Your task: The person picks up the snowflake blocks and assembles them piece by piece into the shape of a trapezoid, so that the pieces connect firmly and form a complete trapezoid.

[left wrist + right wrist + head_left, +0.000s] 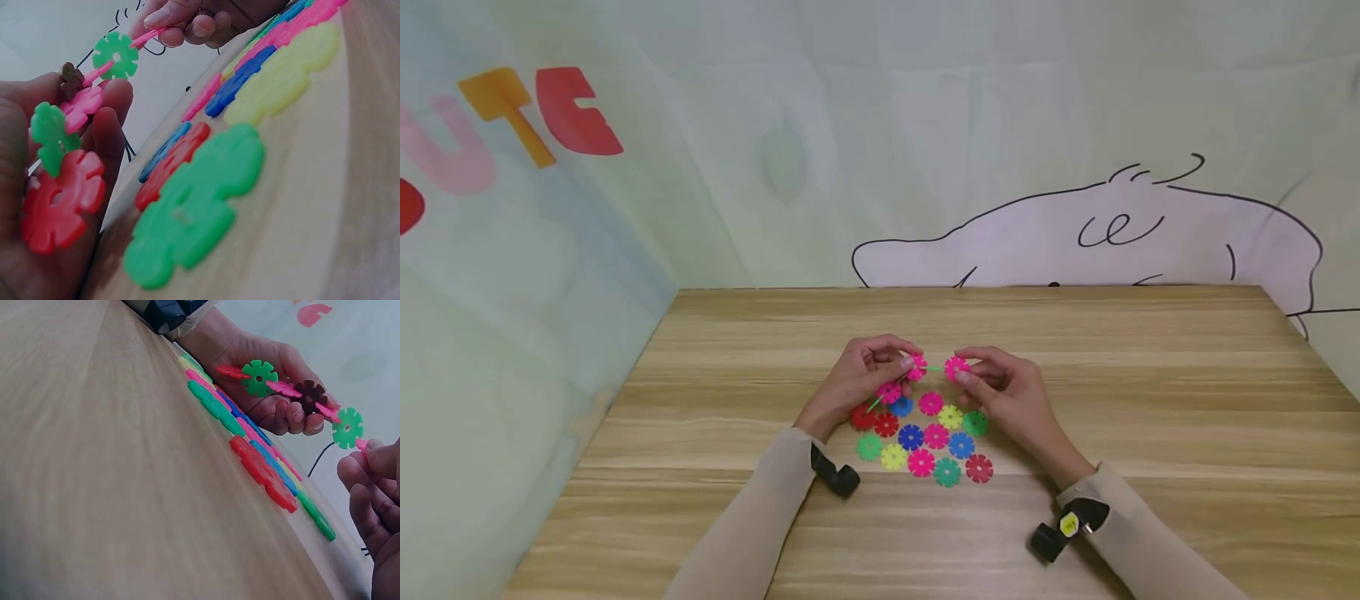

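Note:
A chain of slotted plastic flower discs runs between the two hands above the table. My left hand [874,367] holds it around the brown disc [310,394] and a pink disc [83,107], while a green disc [253,385] and a red disc [74,212] trail from it across the palm. Between thumb and fingers my right hand [1017,390] pinches the pink disc [957,369] at the chain's other end. That disc sits in the slot of an upright green disc [126,47], which bridges the gap between the hands.
Below the hands, loose discs lie flat in uneven rows, among them a dark blue disc [911,437], a yellow disc [893,457] and a dark red disc [979,468]. The wooden table [715,400] meets a printed cloth backdrop [737,167] at its back and left edges.

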The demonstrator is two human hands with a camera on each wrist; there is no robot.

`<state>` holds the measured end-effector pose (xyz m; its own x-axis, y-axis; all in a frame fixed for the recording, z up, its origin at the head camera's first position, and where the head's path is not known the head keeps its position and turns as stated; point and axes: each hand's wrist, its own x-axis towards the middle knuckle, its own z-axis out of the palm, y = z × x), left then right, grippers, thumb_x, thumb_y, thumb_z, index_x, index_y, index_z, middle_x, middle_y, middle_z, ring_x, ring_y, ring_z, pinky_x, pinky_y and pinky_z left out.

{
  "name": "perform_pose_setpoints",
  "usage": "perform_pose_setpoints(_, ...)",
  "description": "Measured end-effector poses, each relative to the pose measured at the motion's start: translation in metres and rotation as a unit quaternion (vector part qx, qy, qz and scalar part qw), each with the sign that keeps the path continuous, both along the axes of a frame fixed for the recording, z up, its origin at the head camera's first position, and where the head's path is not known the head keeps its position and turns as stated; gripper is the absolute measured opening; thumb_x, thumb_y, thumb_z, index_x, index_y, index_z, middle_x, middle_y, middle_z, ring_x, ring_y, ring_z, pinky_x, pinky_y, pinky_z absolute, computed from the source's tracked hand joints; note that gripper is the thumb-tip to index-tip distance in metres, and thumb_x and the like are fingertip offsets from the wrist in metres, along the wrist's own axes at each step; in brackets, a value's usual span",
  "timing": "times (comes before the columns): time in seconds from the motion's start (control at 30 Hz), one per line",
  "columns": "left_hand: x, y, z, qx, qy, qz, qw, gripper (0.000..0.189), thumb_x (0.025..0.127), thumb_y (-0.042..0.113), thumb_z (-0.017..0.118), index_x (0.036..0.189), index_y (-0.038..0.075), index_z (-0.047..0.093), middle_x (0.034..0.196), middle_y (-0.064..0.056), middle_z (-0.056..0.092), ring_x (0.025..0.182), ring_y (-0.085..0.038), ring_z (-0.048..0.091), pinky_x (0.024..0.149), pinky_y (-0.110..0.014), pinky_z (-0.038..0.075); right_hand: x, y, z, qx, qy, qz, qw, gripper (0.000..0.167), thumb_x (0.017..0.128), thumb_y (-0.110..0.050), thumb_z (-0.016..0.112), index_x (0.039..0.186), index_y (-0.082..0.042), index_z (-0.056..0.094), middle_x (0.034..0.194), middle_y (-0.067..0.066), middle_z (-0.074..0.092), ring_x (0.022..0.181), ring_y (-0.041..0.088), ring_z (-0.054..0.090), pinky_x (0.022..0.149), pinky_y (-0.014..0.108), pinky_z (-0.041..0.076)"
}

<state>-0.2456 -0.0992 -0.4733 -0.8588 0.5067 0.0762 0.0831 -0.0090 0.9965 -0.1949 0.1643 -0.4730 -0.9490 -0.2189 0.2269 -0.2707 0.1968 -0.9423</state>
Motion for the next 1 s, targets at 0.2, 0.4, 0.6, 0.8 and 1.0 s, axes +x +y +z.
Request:
perform_pose_setpoints(0.2, -0.0005, 0.0006, 0.0001, 0.002, -0.003, 0.000, 1.0000, 0.027, 0.106, 0.008, 0.064, 0.130, -0.006, 0.068, 0.083, -0.002, 0.079, 0.071, -0.010, 0.075, 0.078, -0.024, 0.064, 0.0002, 0.0004, -0.0010, -0.007, 0.002, 0.003, 1.0000, 0.032, 0.103, -0.007, 0.070, 0.135, 0.000, 0.068, 0.103, 0.025, 0.080, 0.072, 0.011, 0.078, 0.071, 0.025, 0.065)
perform_pose_setpoints(0.4, -0.0002, 0.0007, 0.0003, -0.003, -0.005, 0.003, 1.0000, 0.026, 0.106, 0.008, 0.065, 0.129, -0.004, 0.069, 0.083, -0.002, 0.079, 0.071, -0.011, 0.075, 0.079, -0.025, 0.064, -0.0001, 0.0002, -0.0014, -0.009, 0.007, 0.005, 0.9999, 0.032, 0.103, -0.005, 0.070, 0.135, 0.002, 0.068, 0.101, 0.026, 0.080, 0.071, 0.012, 0.077, 0.071, 0.025, 0.065)
perform_pose_setpoints(0.6, 0.0003, -0.0001, 0.0009, 0.000, -0.007, 0.002, 1.0000, 0.028, 0.106, 0.009, 0.065, 0.129, -0.006, 0.069, 0.083, -0.001, 0.078, 0.072, -0.011, 0.075, 0.077, -0.024, 0.063, -0.0009, 0.0004, -0.0015, -0.011, 0.012, 0.012, 0.9998, 0.031, 0.103, -0.005, 0.070, 0.133, 0.001, 0.069, 0.097, 0.025, 0.080, 0.069, 0.013, 0.076, 0.067, 0.024, 0.063)
perform_pose_setpoints(0.8, 0.0004, -0.0004, 0.0011, -0.004, -0.013, 0.003, 0.9999, 0.029, 0.106, 0.010, 0.066, 0.130, -0.005, 0.069, 0.083, 0.000, 0.078, 0.072, -0.011, 0.075, 0.077, -0.024, 0.063, -0.0010, 0.0001, -0.0010, -0.005, 0.004, 0.013, 0.9999, 0.028, 0.103, -0.007, 0.071, 0.131, -0.003, 0.072, 0.096, 0.023, 0.080, 0.069, 0.014, 0.076, 0.067, 0.024, 0.062)
perform_pose_setpoints(1.0, 0.0007, -0.0003, 0.0020, -0.018, -0.009, 0.007, 0.9998, 0.025, 0.105, 0.013, 0.069, 0.126, 0.001, 0.072, 0.085, -0.005, 0.079, 0.073, -0.012, 0.075, 0.077, -0.025, 0.063, -0.0019, -0.0002, -0.0004, 0.006, -0.012, 0.016, 0.9998, 0.030, 0.103, -0.009, 0.072, 0.132, -0.005, 0.073, 0.099, 0.021, 0.081, 0.071, 0.012, 0.075, 0.068, 0.025, 0.063)
